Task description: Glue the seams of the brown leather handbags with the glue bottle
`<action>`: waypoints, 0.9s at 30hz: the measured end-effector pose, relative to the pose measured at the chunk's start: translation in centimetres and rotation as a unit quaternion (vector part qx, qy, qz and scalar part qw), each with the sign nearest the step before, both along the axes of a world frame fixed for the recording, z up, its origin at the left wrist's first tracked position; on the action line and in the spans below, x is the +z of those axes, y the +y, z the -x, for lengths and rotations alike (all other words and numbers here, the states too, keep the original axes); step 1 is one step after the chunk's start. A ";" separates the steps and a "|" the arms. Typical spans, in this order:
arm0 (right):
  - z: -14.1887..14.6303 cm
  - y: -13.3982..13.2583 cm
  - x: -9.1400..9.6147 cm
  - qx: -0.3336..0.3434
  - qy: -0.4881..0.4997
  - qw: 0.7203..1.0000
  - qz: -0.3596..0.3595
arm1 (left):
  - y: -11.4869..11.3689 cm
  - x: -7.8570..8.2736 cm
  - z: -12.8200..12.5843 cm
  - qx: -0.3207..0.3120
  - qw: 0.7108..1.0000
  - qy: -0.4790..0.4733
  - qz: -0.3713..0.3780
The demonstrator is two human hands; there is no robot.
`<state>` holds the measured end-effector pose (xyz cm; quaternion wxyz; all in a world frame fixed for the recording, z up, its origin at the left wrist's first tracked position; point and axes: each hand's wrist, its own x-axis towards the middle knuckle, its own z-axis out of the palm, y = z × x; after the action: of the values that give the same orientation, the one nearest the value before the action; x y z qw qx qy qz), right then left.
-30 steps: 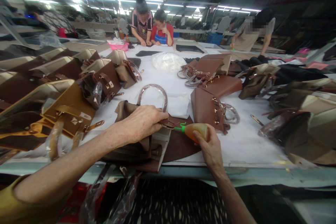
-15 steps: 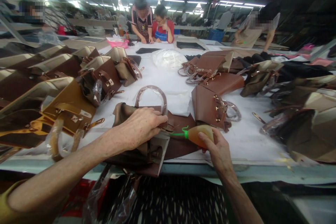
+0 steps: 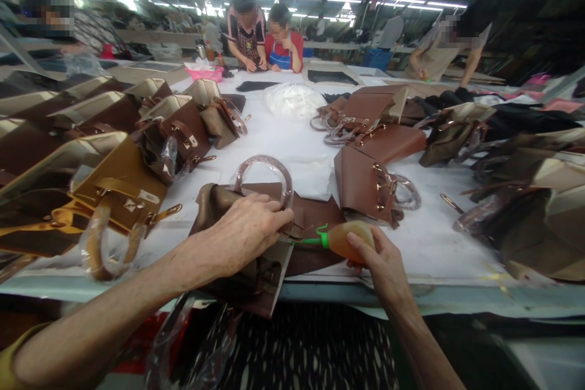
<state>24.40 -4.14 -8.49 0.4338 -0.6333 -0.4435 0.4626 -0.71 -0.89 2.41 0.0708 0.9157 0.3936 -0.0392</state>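
Nearby, a mustard bag (image 3: 119,186) flanks the handbag (image 3: 258,283) the left hand (image 3: 247,234) partly hides

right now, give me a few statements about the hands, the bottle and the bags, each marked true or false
1. The right hand holds the bottle. True.
2. The left hand is on the near bag. True.
3. The bottle points away from the left hand. False: its green nozzle points toward the left hand.
4. The near bag's handle stands up in a loop. True.
5. Every bag on the left is dark brown. False: the mustard bag is there too.
6. Both hands wear gloves. False: both are bare.
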 end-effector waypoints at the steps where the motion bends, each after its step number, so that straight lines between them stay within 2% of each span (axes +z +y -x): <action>1: 0.1 -0.2 0.0 0.005 0.002 1.000 0.002 | 0.0 0.0 0.0 0.000 1.000 -0.003 -0.001; 4: 0.3 -0.6 -0.2 0.015 0.002 1.000 0.006 | -0.1 0.1 -0.1 0.003 1.000 -0.001 0.001; 8: 0.3 -0.4 -0.6 -0.009 -0.015 1.000 -0.001 | -0.3 0.3 -0.1 0.005 1.000 0.005 0.009; 15: 0.6 0.3 -1.3 -0.031 -0.022 0.999 -0.020 | -0.3 -0.3 0.2 0.002 1.000 -0.017 -0.004; 27: 0.2 -0.7 -0.2 0.001 0.019 1.000 0.013 | -0.2 -0.6 0.3 -0.008 1.000 -0.007 -0.010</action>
<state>24.24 -4.88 -8.69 0.4334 -0.6300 -0.4295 0.4804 -0.97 -1.09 1.82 0.0642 0.9198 0.3860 -0.0299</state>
